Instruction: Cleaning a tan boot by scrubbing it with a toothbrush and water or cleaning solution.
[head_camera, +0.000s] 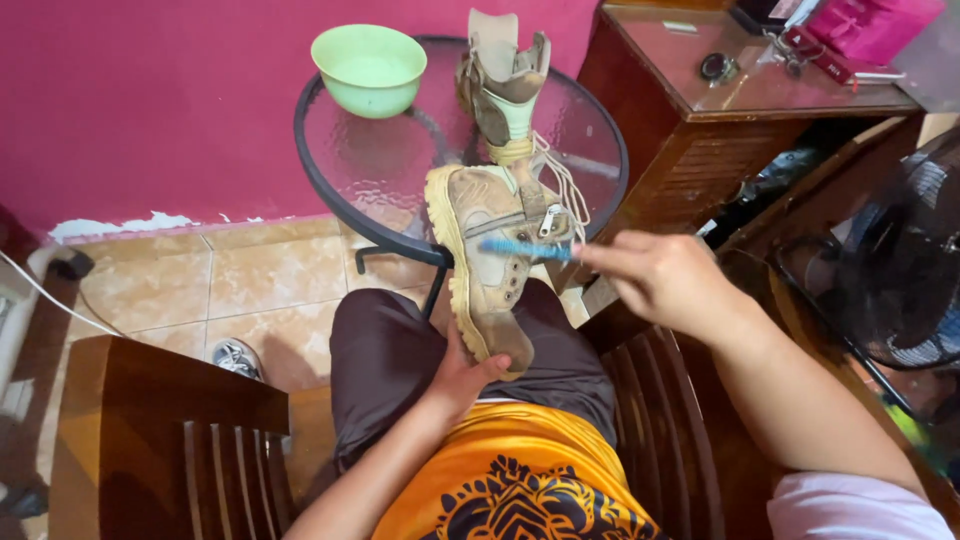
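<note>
A tan, dirty boot (487, 262) rests on my lap with its toe toward me and its side turned up. My left hand (462, 375) grips the boot's toe from below. My right hand (668, 280) holds a blue toothbrush (528, 249), whose bristled end lies across the boot's side near the laces and zipper. A second tan boot (503, 85) stands upright on the round glass table (340, 160) just beyond the first one.
A light green bowl (369, 68) sits on the glass table's far left. A dark wooden cabinet (730, 110) with a glass top stands at right, a black fan (900, 270) beside it. Wooden chairs (160, 430) flank my legs. A shoe (236, 357) lies on the tiled floor.
</note>
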